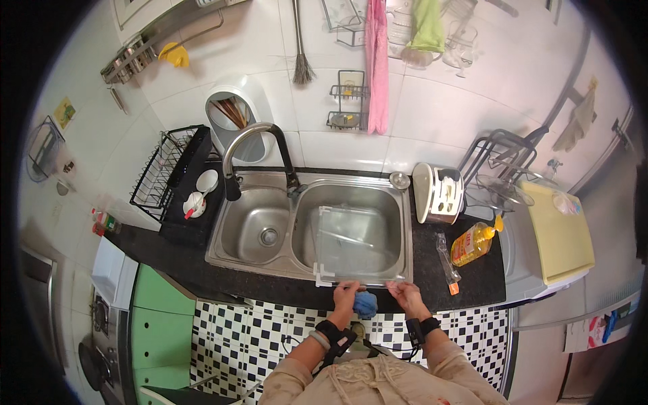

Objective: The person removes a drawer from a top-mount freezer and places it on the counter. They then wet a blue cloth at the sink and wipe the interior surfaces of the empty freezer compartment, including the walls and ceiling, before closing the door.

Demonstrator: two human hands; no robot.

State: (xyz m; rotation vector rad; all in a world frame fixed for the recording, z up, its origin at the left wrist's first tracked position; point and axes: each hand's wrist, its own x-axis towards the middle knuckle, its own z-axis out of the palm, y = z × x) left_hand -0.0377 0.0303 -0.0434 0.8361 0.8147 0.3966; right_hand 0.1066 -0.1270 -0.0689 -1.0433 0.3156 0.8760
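A clear, flat panel [354, 253] with white corner fittings along its left side lies partly over the right basin [387, 202] of the steel double sink. Its near edge reaches the black counter's front. My left hand [346, 298] grips that edge near the left corner. A crumpled blue cloth [365, 305] is right beside the left fingers; whether they hold it too is unclear. My right hand [406, 297] pinches the same edge further right. Both wrists wear black straps with small devices.
The curved faucet [258, 131] arches over the left basin [255, 228]. Right of the sink are a knife-block-like holder [440, 195], a yellow dish soap bottle [473, 244] and a clear plastic packet [446, 258]. White bowls [206, 181] and a black dish rack [167, 167] stand left.
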